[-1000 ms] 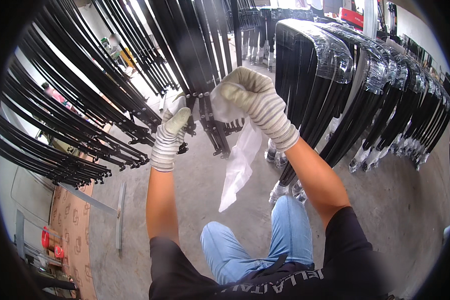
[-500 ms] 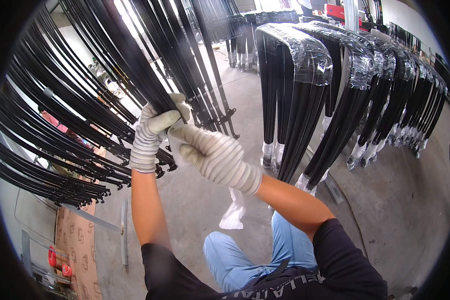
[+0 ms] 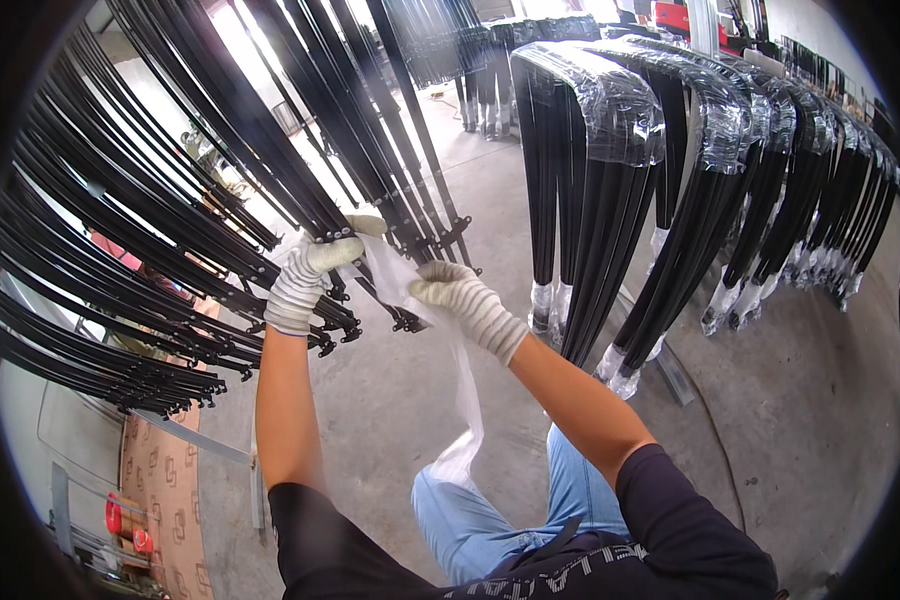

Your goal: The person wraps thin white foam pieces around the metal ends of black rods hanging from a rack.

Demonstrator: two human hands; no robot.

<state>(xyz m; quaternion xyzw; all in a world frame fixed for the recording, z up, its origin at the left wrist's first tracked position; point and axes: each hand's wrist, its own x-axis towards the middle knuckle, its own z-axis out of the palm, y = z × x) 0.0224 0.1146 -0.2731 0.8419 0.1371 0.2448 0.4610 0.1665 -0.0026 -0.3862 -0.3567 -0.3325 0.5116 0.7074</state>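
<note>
Clear plastic bag (image 3: 448, 350) stretched between my two hands, its top at the lower ends of the hanging black frame parts (image 3: 270, 170), tail drooping toward my jeans. Left hand (image 3: 305, 275), gloved, curled shut round the bag's upper edge and a black frame end, far left. Right hand (image 3: 460, 300), gloved, fingers closed pinching the bag just right of it. Wrapped black frames (image 3: 610, 150) hang far right, well apart.

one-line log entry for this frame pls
left hand: grips hanging black frame part | right hand: holds clear plastic bag at its lower end
</note>
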